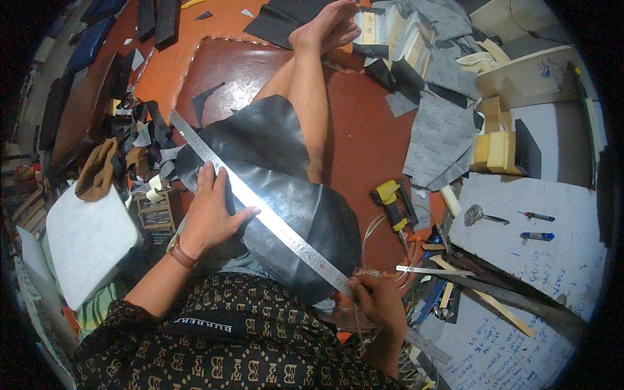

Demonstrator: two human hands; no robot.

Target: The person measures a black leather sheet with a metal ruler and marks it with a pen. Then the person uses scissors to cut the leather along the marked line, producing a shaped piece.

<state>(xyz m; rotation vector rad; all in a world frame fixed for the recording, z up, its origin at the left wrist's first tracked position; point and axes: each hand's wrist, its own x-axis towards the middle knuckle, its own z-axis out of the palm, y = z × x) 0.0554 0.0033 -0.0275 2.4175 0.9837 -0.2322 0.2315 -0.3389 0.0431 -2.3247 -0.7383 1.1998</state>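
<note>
Black leather sheet [325,214] lies across my lap, its surface shiny and lightly creased. A long steel ruler [281,229] runs over it diagonally, from upper left to lower right. My left hand [214,214] lies flat on the leather and the ruler, thumb and fingers spread, holding nothing. At the ruler's lower right end, my right hand [380,305] is closed, fingertips pinching the ruler's edge; its palm side is hidden. Past that hand a marked metal strip [429,344] shows; whether it is the same ruler I cannot tell.
My bare legs [311,110] stretch over a brown padded surface [364,130]. Right of it lie a yellow-black air tool [390,198] with hoses, grey fabric [442,136], and a white board [533,260] bearing pens. Leather scraps [146,130] and a white cushion [91,240] sit left.
</note>
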